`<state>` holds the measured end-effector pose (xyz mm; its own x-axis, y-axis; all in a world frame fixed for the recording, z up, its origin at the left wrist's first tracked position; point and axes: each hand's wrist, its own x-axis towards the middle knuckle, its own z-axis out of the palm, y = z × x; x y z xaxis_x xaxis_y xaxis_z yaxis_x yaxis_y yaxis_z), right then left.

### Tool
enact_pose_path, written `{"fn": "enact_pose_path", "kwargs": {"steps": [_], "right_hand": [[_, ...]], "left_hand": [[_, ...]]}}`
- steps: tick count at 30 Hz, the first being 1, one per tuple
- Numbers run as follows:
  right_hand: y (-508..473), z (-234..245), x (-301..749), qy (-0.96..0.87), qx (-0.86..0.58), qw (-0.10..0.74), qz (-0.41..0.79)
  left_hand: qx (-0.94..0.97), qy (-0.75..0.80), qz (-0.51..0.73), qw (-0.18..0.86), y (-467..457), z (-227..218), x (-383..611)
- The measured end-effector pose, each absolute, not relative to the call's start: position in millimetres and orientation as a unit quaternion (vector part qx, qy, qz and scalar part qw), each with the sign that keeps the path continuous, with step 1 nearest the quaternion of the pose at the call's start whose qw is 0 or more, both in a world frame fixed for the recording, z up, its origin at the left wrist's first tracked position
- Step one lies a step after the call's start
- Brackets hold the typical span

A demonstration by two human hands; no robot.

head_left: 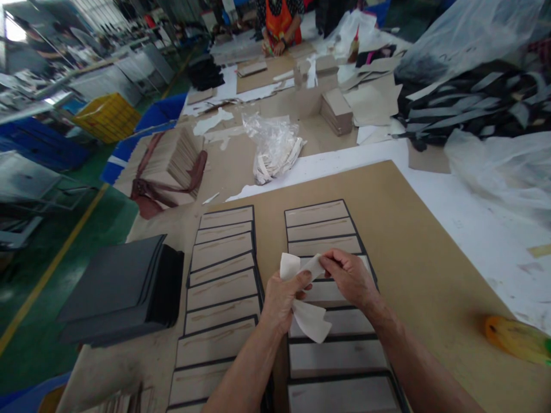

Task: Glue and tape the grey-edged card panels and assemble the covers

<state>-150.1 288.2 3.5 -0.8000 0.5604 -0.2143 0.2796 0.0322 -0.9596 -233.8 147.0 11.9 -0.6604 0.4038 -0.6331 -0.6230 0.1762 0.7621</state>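
Observation:
My left hand [282,295] is closed on a bunch of white paper strips [310,320] that hang below my palm. My right hand [348,275] pinches the upper end of one white strip [297,267] between thumb and forefinger, right beside the left hand. Both hands hover over two columns of grey-beige rectangular panels with dark borders, a left column [221,275] and a right column [331,350], laid overlapping on a brown cardboard sheet [422,252].
A stack of dark grey sheets [123,289] lies at the left. An orange bottle [514,338] rests at the right edge. A clear bag of white strips [273,146] and bundled beige panels [172,163] lie farther back. Another person in an orange apron [279,26] works at the far end.

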Motion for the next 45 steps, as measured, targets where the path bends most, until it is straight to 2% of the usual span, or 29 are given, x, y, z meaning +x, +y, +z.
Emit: {"fn": "enact_pose_path", "kwargs": {"steps": [7,12,18,21,26,29,37,40,45], "right_hand": [[296,-1,-148,-0.717,-0.24,0.109,0.645],[292,3,-152,-0.701,-0.276,0.134,0.644],[288,6,-148,-0.679,-0.259,0.057,0.685],[287,3,-144,-0.633,-0.261,0.051,0.727],[287,1,-139,-0.531,-0.339,0.141,0.764],[285,5,-140,-0.538,-0.325,0.142,0.764],[281,8,-143,-0.653,-0.298,0.128,0.684],[285,5,-138,-0.686,-0.301,0.147,0.646],[303,-9,-126,-0.608,-0.389,0.186,0.667]], "left_hand": [[-0.088,0.658,0.625,0.412,151,14,-238],[-0.064,0.611,0.617,0.491,153,17,-234],[-0.031,0.575,0.596,0.559,150,21,-229],[-0.029,0.598,0.594,0.538,151,19,-228],[-0.069,0.615,0.624,0.477,153,15,-229],[-0.086,0.616,0.64,0.451,154,14,-229],[-0.092,0.632,0.645,0.42,157,14,-221],[-0.093,0.628,0.65,0.417,154,15,-225],[-0.112,0.636,0.645,0.408,139,12,-240]]}}
